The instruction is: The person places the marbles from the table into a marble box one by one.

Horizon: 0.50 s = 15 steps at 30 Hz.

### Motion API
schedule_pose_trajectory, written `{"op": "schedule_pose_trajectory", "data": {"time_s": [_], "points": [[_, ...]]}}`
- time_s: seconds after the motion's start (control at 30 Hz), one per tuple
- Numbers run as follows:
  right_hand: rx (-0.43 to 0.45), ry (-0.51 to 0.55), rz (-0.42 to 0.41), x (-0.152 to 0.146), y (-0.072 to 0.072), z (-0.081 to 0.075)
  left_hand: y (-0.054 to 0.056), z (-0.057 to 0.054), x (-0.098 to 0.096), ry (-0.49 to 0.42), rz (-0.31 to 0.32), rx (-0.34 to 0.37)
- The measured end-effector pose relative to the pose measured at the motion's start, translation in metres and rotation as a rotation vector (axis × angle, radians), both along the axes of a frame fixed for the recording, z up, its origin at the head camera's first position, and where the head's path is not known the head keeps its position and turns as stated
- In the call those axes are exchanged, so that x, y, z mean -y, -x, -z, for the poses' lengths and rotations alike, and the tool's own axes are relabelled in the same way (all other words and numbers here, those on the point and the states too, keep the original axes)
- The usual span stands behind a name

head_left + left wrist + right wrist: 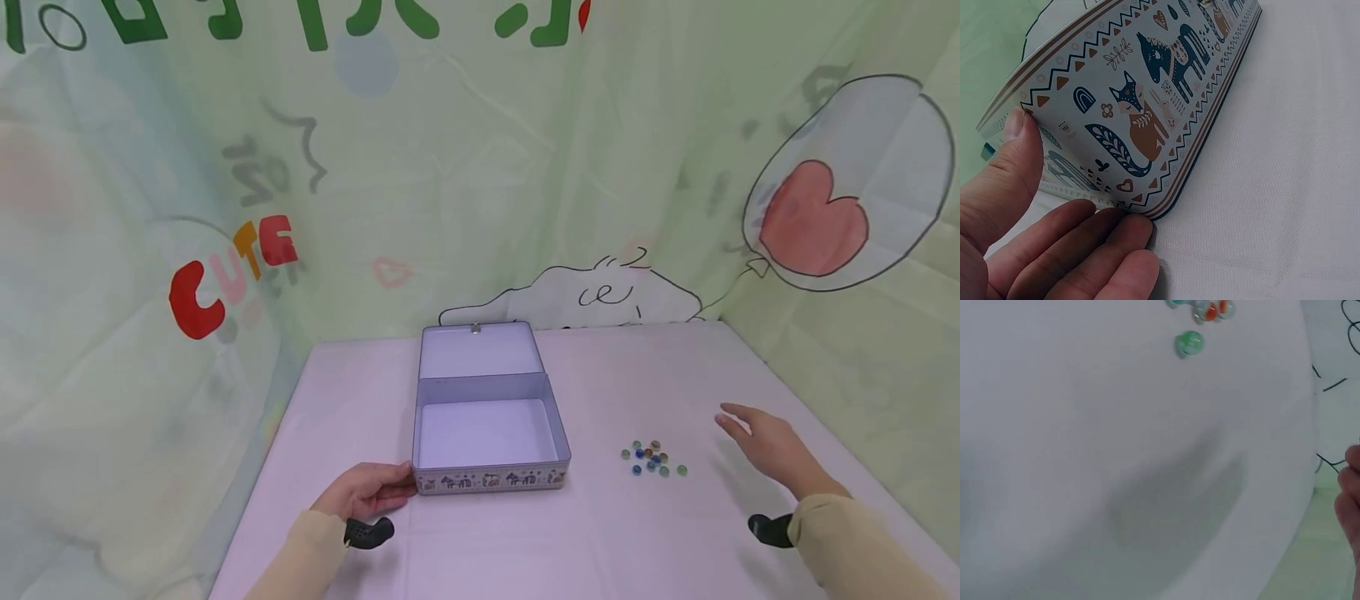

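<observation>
A lidded tin box [491, 477] stands with its lid [480, 350] tipped back and its lilac inside bare. Foxes and horses decorate its front [1141, 94]. My left hand [371, 490] holds the box at its front left corner, with the thumb [1019, 137] by the upper edge and the curled fingers [1129, 228] at the lower corner. To the right of the box lie several glass marbles [651, 457], green, blue and orange. Farther right, my right hand [776, 450] hovers over the table with nothing in it, its shadow falling below; only some fingers [1349, 487] enter the right wrist view.
A pale cloth covers the table [600, 542]. Printed curtains [420, 192] hang behind it and along both sides. One green marble [1191, 342] lies a little apart from the others. Black wrist straps [367, 533] show at both sleeves.
</observation>
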State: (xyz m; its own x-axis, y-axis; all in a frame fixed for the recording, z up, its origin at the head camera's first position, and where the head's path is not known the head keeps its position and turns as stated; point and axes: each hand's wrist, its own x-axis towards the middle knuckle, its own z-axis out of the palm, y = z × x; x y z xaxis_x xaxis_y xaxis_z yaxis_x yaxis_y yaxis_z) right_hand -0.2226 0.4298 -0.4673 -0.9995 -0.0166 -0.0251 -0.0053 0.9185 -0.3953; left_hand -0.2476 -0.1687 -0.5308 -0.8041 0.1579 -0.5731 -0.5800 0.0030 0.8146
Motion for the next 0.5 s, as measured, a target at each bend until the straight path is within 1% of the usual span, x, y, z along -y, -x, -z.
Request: {"op": "schedule_pose_trajectory", "data": {"time_s": [0.1,0.2,0.27,0.37,0.5], "points": [[-0.007,0.025,-0.021,0.008,0.001,0.012,-0.001,-0.002,-0.001,-0.008,0.012,-0.006],[0.021,0.063,-0.037,0.019,0.002,0.023,-0.001,-0.004,-0.001,-0.012,0.021,-0.006],[0.055,0.086,-0.043,0.024,0.003,0.029,-0.001,-0.004,-0.001,-0.01,0.024,-0.004],[0.12,0.112,-0.028,0.029,0.004,0.037,-0.001,-0.005,0.0,-0.006,0.031,-0.001],[0.156,0.128,-0.004,0.031,0.003,0.044,0.0,-0.004,0.001,-0.005,0.04,0.0]]}}
